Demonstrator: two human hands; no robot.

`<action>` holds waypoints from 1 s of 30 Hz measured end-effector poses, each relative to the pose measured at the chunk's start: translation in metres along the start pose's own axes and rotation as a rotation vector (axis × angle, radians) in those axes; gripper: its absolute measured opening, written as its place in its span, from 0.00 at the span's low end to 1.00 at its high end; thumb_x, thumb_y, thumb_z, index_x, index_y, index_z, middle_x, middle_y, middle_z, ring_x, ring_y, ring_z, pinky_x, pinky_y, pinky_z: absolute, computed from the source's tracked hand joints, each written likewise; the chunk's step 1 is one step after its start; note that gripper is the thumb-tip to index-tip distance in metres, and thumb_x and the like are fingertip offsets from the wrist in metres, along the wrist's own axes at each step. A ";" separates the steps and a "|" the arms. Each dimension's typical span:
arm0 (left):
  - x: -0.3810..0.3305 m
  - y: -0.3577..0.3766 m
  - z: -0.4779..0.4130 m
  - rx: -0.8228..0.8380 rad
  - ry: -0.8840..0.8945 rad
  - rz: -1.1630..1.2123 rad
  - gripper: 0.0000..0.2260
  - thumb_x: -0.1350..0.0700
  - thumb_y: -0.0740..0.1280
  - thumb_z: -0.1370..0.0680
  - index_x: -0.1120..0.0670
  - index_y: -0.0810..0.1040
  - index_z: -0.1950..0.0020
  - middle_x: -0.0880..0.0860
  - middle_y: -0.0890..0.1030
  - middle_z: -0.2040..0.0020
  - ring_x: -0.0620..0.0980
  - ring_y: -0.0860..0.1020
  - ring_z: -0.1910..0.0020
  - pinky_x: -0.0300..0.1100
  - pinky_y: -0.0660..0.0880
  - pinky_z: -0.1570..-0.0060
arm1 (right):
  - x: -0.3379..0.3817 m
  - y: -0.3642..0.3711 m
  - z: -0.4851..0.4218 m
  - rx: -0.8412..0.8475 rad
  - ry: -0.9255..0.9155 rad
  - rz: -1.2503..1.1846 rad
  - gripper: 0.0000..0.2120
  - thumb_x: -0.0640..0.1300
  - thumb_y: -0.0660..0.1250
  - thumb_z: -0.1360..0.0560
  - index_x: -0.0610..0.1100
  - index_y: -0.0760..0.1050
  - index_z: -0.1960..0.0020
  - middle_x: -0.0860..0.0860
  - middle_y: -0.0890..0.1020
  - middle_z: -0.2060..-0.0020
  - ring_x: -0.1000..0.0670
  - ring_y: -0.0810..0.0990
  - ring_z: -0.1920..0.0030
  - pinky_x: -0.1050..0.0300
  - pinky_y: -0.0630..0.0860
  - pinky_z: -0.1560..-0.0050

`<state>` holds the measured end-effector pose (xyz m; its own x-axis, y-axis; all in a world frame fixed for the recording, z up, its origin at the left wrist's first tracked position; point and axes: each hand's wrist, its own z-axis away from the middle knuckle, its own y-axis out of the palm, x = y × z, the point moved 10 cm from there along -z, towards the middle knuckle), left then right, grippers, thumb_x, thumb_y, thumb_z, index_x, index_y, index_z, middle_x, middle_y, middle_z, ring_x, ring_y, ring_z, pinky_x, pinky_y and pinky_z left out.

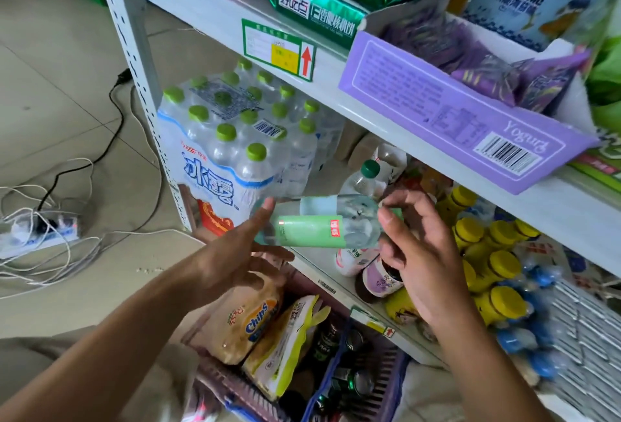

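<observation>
While your left hand (248, 247) presses fairly straight fingers against the base of the bottle (316, 225), your right hand (423, 253) pinches its cap end, so it lies sideways in the air, just before the shelf (336, 290).

You hold a green-labelled bottle (316, 225) sideways, your left hand (242, 253) flat against its base, your right hand (420, 253) pinching its cap end.

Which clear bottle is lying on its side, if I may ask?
The green-labelled bottle between the left hand and right hand; the green-capped bottle behind it stands upright.
</observation>
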<state>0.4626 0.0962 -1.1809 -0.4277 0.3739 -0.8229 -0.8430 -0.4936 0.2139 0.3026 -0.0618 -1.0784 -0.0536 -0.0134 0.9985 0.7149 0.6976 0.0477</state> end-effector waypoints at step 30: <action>-0.014 0.030 0.014 0.046 0.288 0.062 0.27 0.32 0.53 0.17 0.49 0.81 0.37 0.58 0.68 0.64 0.49 0.63 0.69 0.41 0.61 0.68 | -0.018 -0.031 -0.009 -0.188 0.090 -0.252 0.20 0.55 0.74 0.27 0.41 0.78 0.44 0.50 0.79 0.60 0.55 0.67 0.67 0.67 0.66 0.72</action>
<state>0.4384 0.0867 -1.1560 -0.3744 0.1031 -0.9215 -0.8349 -0.4700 0.2866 0.2877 -0.0899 -1.0976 -0.1893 -0.2373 0.9528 0.8040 0.5196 0.2892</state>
